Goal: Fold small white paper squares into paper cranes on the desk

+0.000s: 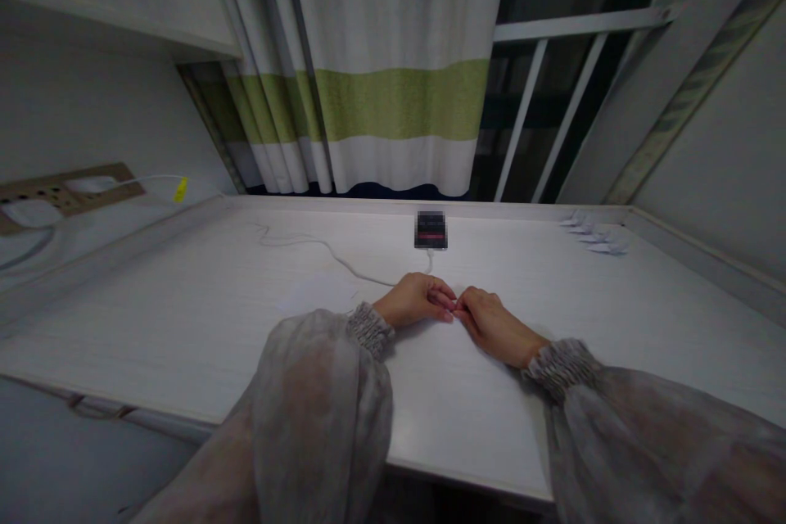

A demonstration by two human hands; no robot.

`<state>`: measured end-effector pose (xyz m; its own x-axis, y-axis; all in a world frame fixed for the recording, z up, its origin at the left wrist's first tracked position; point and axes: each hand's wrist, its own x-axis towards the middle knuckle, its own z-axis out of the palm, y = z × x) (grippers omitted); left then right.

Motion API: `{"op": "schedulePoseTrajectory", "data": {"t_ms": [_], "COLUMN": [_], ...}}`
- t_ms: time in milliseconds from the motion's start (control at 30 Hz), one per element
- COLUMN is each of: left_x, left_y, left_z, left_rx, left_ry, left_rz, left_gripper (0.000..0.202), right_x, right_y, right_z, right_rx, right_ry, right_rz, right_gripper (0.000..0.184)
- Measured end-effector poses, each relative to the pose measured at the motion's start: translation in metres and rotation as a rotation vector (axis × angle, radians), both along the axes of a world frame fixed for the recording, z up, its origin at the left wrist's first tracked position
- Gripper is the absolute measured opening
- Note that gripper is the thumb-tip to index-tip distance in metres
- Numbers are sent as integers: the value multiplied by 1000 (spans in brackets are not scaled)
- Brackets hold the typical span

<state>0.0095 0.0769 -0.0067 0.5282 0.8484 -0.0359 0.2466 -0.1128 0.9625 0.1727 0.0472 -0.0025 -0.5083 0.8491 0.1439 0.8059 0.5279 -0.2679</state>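
Observation:
Over the middle of the white desk (pixel 467 409), my left hand (pixel 413 300) and my right hand (pixel 496 327) meet at their fingertips. The fingers of both are bent into a pinch. A tiny pale bit shows between them, too small and too covered to name. Just behind my hands lies a dark, blurred-out screen (pixel 431 231) with a red line across it. A thin white cable (pixel 344 262) runs from the left and passes behind my left hand; a short piece reaches the screen's lower edge. Faint white paper (pixel 316 295) lies left of my left wrist.
Several small folded white paper pieces (pixel 593 236) sit in a row at the back right. A striped curtain (pixel 399 98) hangs behind the desk, beside white window bars (pixel 521 119). On the left wall is a socket strip (pixel 70 188) with plugs. A shelf (pixel 123 24) juts out above it.

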Motion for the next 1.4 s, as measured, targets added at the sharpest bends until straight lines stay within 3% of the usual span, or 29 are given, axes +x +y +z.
{"op": "schedulePoseTrajectory", "data": {"t_ms": [267, 500, 1033, 1400], "left_x": [4, 3, 6, 5], "left_y": [-1, -5, -2, 2], "left_z": [-1, 7, 9, 6], "left_rx": [-34, 159, 159, 228], "left_ry": [-61, 168, 318, 366], "left_rz": [31, 92, 121, 103], "left_gripper": [35, 41, 28, 24], "right_x": [-1, -2, 8, 1], "right_y": [1, 0, 8, 5], "right_z": [1, 2, -4, -1], "right_rx": [20, -8, -98, -174], "right_ry": [-10, -3, 272, 274], "right_rz": [-10, -14, 42, -54], "right_gripper": [11, 11, 5, 5]}}
